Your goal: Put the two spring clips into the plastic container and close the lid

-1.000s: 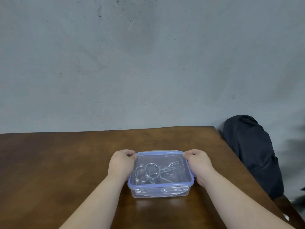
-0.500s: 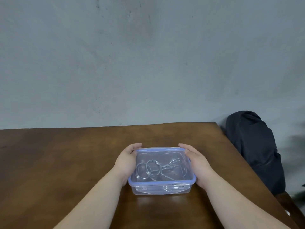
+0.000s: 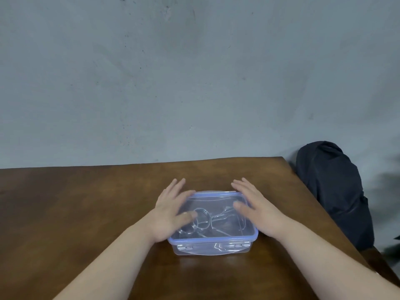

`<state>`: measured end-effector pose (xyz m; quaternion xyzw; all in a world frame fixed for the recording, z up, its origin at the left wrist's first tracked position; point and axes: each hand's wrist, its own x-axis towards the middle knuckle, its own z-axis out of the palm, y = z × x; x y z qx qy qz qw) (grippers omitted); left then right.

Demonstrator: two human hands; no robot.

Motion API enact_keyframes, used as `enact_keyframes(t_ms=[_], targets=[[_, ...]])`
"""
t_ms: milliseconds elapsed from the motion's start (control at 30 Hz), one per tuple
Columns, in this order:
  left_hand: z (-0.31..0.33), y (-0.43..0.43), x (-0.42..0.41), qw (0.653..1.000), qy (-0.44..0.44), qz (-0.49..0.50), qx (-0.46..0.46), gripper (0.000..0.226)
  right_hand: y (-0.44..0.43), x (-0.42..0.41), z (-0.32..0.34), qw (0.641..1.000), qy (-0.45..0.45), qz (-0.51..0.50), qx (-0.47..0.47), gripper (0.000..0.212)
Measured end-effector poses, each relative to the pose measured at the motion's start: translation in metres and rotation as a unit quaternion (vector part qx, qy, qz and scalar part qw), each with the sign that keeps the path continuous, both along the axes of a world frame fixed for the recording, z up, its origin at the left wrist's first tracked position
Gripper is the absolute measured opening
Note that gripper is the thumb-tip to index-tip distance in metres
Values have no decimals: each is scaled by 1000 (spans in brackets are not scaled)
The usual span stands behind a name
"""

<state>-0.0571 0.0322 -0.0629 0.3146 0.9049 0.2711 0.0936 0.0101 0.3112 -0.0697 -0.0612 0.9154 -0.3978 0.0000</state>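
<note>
A clear plastic container [image 3: 213, 247] with a blue-rimmed lid [image 3: 214, 199] sits on the brown wooden table [image 3: 86, 213]. Through the lid I see the metal spring clips [image 3: 207, 220] lying inside, their wire rings side by side. My left hand [image 3: 171, 211] lies flat over the lid's left edge, fingers spread, thumb on top of the lid. My right hand [image 3: 257, 208] lies flat over the right edge in the same way. Neither hand grips anything. The front latch tabs of the container point down.
A dark bag or cloth bundle [image 3: 333, 191] rests just off the table's right edge. A grey wall [image 3: 194, 83] runs behind the table. The table's right edge slants toward me at the lower right.
Both hands have gone from gripping the container's short sides to lying flat and open over the lid's edges. The container has stayed in place.
</note>
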Motion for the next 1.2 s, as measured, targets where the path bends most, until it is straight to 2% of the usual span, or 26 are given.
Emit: enact_keyframes(t_ms=[67, 133, 200, 333, 533, 700, 833, 1033, 1133, 1200], targets=[[14, 0, 5, 989, 21, -71, -132, 106, 2, 0, 16, 976, -27, 103, 189, 110], [24, 5, 9, 970, 9, -92, -227, 131, -4, -1, 31, 943, -72, 159, 282, 129], [30, 11, 10, 958, 7, -89, -273, 140, -14, -1, 44, 917, -117, 176, 339, 137], [33, 20, 16, 952, 23, -83, -294, 136, -33, -1, 53, 888, -129, 172, 408, 135], [28, 20, 17, 961, 49, -77, -263, 126, -36, 0, 49, 901, -93, 165, 390, 124], [19, 15, 29, 986, 31, -45, -159, 127, -33, 6, 36, 930, -74, 141, 330, 120], [17, 11, 34, 994, 9, -32, -108, 129, -33, 9, 33, 933, -60, 136, 328, 118], [20, 8, 38, 991, -4, -23, -129, 135, -31, 16, 37, 929, -73, 139, 335, 123], [25, 3, 40, 991, -32, -26, -130, 133, -28, 24, 39, 946, -92, 120, 285, 130], [34, -3, 40, 991, -52, -29, -117, 127, -21, 31, 47, 957, -95, 106, 252, 126]])
